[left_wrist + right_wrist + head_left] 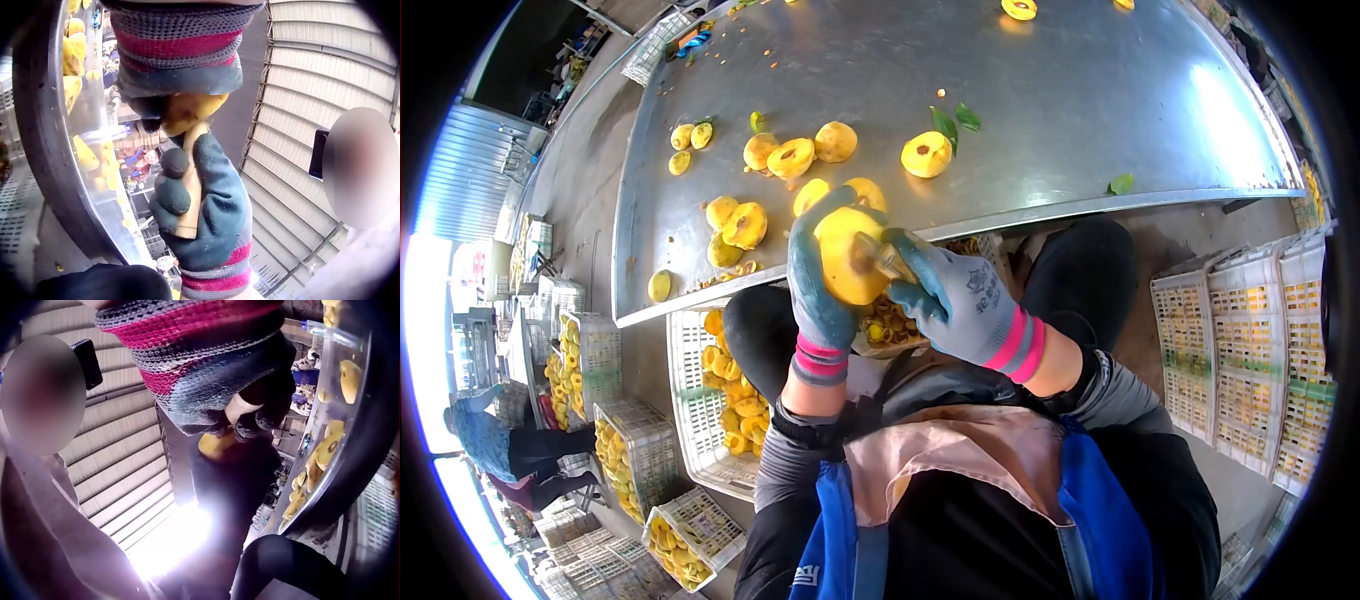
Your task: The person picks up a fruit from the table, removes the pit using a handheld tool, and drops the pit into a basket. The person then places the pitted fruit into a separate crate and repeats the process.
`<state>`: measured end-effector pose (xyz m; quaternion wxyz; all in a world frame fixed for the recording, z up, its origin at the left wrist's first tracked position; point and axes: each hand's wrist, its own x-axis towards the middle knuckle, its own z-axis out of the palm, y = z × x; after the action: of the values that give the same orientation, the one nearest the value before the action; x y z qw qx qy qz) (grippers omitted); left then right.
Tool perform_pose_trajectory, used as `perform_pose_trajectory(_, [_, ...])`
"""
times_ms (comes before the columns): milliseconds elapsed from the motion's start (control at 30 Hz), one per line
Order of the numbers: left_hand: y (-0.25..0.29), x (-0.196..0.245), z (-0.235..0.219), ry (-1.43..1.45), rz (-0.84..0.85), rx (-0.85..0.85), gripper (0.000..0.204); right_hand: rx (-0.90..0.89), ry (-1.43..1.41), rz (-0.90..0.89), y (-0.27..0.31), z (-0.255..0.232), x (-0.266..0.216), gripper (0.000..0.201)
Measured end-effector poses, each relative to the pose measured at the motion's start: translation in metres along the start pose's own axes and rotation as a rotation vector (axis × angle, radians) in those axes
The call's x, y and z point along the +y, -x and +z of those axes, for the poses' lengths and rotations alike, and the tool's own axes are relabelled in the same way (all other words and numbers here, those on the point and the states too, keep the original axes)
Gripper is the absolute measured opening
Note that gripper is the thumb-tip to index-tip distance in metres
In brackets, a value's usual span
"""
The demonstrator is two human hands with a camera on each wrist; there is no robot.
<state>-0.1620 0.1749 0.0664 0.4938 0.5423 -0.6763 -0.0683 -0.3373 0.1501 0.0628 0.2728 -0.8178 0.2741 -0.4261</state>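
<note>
Both hands wear grey knit gloves with dark coated palms and pink-striped cuffs. My left hand (821, 290) grips a yellow peach half (845, 240), its brownish centre turned toward the right hand. In my right hand (960, 295) is a small tool with a pale wooden handle (192, 206), fingers wrapped round it. The tool's front end meets the peach at its brown centre; its tip is hidden there. Just beyond the hands on the metal table (1080, 130) lie more peach halves (790, 157), and another cut half (926, 155) sits apart beside green leaves (945, 125).
A white crate (690, 400) of yellow fruit pieces stands below the table's near edge at left. Between the knees, a container holds scraps (890, 325). Stacked crates (1240, 350) stand at right, more filled crates (635, 455) at left, where another person (500, 435) bends over.
</note>
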Motion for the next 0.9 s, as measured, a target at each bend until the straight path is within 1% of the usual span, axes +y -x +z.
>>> perform_pose_trajectory(100, [0.0,0.0,-0.002,-0.046,0.025,-0.045,0.047,-0.059,0.019,0.023,0.002,-0.004,0.0,0.035])
perform_pose_trajectory(133, [-0.001,-0.002,-0.003,-0.055,0.034,-0.059,0.045,-0.07,0.031,0.002,0.002,-0.006,0.001,0.034])
perform_pose_trajectory(233, [0.005,-0.012,-0.001,0.126,-0.077,-0.035,0.042,-0.122,0.068,-0.043,0.002,-0.01,0.005,0.032])
perform_pose_trajectory(333, [0.001,-0.016,-0.011,0.063,-0.109,-0.266,0.043,-0.222,0.139,-0.049,0.0,-0.018,0.002,0.031])
perform_pose_trajectory(400, [-0.009,-0.008,-0.017,0.008,0.007,-0.38,0.045,-0.302,0.235,-0.047,0.0,-0.022,0.001,0.031])
perform_pose_trajectory(467, [-0.012,-0.02,-0.019,-0.092,0.175,-0.475,0.05,-0.324,0.196,0.001,0.003,-0.02,0.002,0.03])
perform_pose_trajectory(500, [-0.009,-0.026,-0.014,0.109,-0.028,-0.481,0.051,-0.334,0.178,0.023,0.004,-0.019,0.003,0.029])
perform_pose_trajectory(567, [-0.005,-0.034,-0.006,0.51,-0.435,-0.475,0.052,-0.207,0.086,0.059,0.009,-0.01,0.005,0.027])
perform_pose_trajectory(600, [-0.011,-0.025,-0.009,0.472,-0.345,-0.434,0.047,-0.142,0.041,0.08,0.012,-0.007,0.005,0.026])
perform_pose_trajectory(633, [-0.017,-0.017,-0.011,0.43,-0.258,-0.389,0.044,-0.124,-0.018,0.129,0.012,-0.005,0.006,0.025])
perform_pose_trajectory(700, [0.002,-0.002,0.001,1.18,-0.741,0.03,0.044,-0.08,-0.143,0.233,0.013,0.0,0.007,0.023])
perform_pose_trajectory(733, [0.01,0.0,0.012,0.799,-0.559,0.084,0.049,-0.091,-0.166,0.237,0.015,0.004,0.009,0.025])
perform_pose_trajectory(767, [0.013,0.005,0.017,0.769,-0.56,0.153,0.045,-0.112,-0.19,0.241,0.018,0.008,0.011,0.026])
perform_pose_trajectory(800, [0.014,0.01,0.019,0.598,-0.5,0.164,0.043,-0.137,-0.216,0.239,0.019,0.011,0.011,0.027])
perform_pose_trajectory(833, [0.014,0.013,0.019,0.426,-0.432,0.172,0.041,-0.114,-0.244,0.24,0.018,0.014,0.009,0.025])
perform_pose_trajectory(867, [0.019,0.004,0.019,0.49,-0.418,0.214,0.044,-0.087,-0.272,0.24,0.015,0.018,0.005,0.023])
perform_pose_trajectory(900, [0.02,0.0,0.02,0.482,-0.378,0.245,0.045,-0.054,-0.298,0.241,0.013,0.02,0.003,0.021])
